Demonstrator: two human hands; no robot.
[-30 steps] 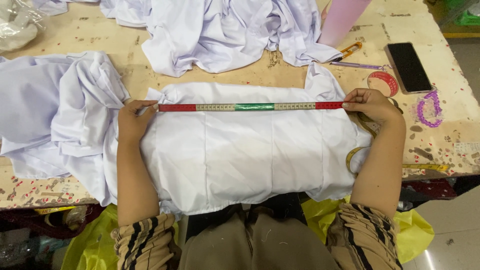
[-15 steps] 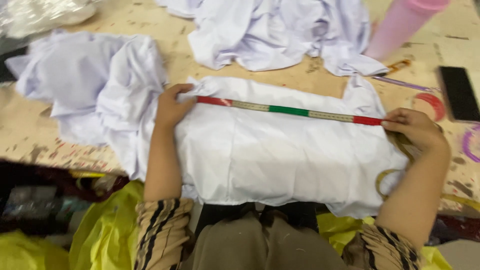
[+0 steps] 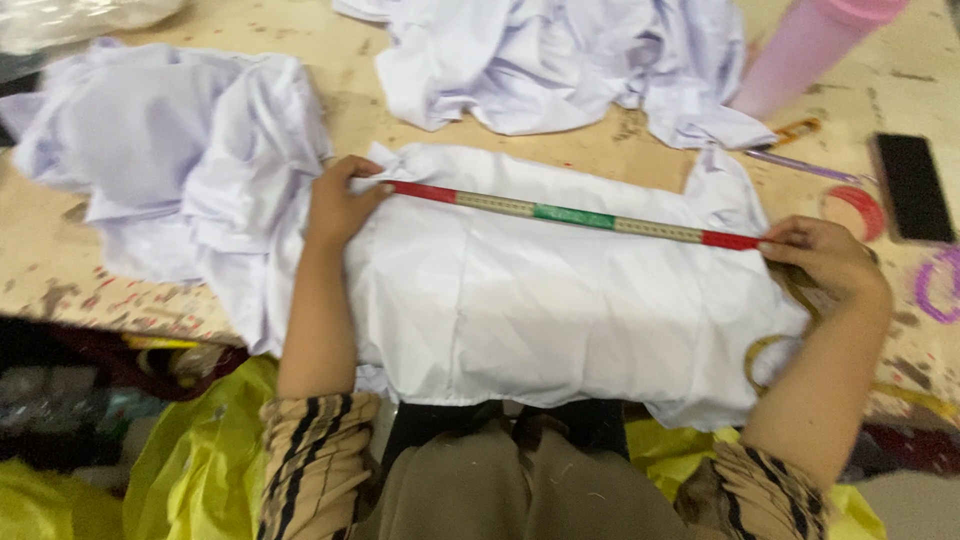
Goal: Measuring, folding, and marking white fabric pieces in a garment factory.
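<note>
A white garment (image 3: pixel 560 300) lies flat on the wooden table (image 3: pixel 80 270) in front of me. Across its upper part a measuring tape (image 3: pixel 570 214) with red, pale and green sections is stretched taut. My left hand (image 3: pixel 340 200) pins the tape's left end at the garment's left edge. My right hand (image 3: pixel 825 255) pinches the tape's right end at the garment's right edge, and the loose rest of the tape curls below that hand.
Heaps of white cloth lie at the left (image 3: pixel 170 170) and at the back (image 3: pixel 560 60). A pink bottle (image 3: pixel 810 45), a black phone (image 3: pixel 912 186), a purple pen (image 3: pixel 800 166), a red ring (image 3: pixel 855 210) and a purple ring (image 3: pixel 935 285) sit at the right. Yellow plastic (image 3: pixel 190 460) hangs below the table edge.
The view has swung left and tilted, so the tape now slants down to the right. Both hands stay on the tape's ends at the garment's edges.
</note>
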